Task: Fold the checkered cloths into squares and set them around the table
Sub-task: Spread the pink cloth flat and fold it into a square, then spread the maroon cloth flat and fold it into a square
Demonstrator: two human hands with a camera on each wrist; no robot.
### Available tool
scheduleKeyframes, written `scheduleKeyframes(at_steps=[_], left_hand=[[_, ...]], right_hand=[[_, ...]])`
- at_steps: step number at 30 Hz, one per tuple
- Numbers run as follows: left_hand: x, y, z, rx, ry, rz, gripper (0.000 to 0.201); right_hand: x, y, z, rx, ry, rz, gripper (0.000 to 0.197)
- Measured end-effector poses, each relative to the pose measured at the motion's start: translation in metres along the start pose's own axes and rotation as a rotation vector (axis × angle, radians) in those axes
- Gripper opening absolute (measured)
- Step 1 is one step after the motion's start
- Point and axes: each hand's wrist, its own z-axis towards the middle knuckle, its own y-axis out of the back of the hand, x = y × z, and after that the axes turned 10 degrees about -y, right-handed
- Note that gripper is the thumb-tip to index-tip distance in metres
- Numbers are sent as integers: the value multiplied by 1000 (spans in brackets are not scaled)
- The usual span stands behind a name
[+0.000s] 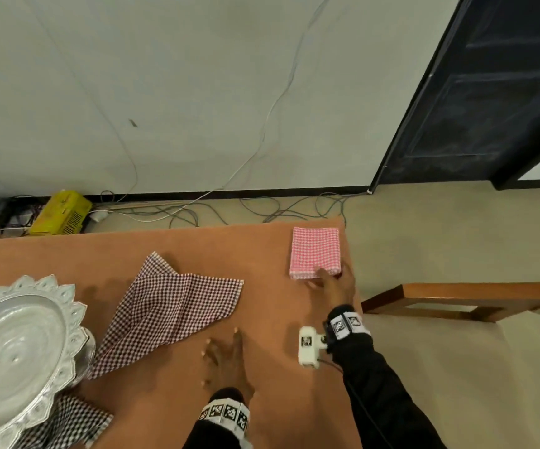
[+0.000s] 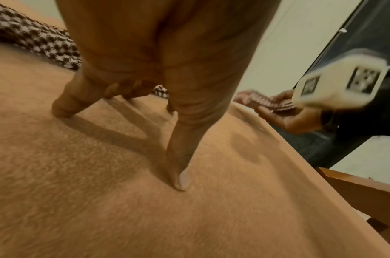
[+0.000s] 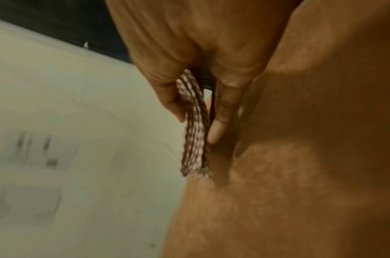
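A folded pink checkered cloth (image 1: 315, 251) lies at the far right corner of the orange table (image 1: 271, 384). My right hand (image 1: 328, 280) pinches its near edge; the right wrist view shows the folded layers (image 3: 192, 157) held between thumb and finger (image 3: 218, 129). An unfolded dark checkered cloth (image 1: 171, 306) lies crumpled in the middle of the table. My left hand (image 1: 225, 358) is spread near the front edge, its straight fingertips (image 2: 180, 179) pressing on the bare tabletop and holding nothing.
A silver tray (image 1: 35, 283) with a petal rim stands at the left, on another dark checkered cloth (image 1: 74, 422). A wooden chair (image 1: 472, 299) stands off the table's right edge. A yellow box (image 1: 59, 213) and cables lie on the floor behind.
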Motion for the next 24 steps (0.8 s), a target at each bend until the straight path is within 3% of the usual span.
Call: scheduleKeyframes(at_steps=[4,11,15,21,24], left_hand=[[-4,3,10,15,25,-6,134],[-3,4,8,13,31,-48,135],[-3,6,5,-12,15,-60,136],[-10,16,-6,-20,6,-85,134],[-6,19,-16,9,-39,-75,131]], right_hand=[[-26,9,24,-145,203,-357,64],[-14,12,41,-165,234,-457,50],[-16,20,42,-181,245,-584,54],[-25,29,6,-319,239,-768,45],[-42,8,-35,-228,353,-1015,42]])
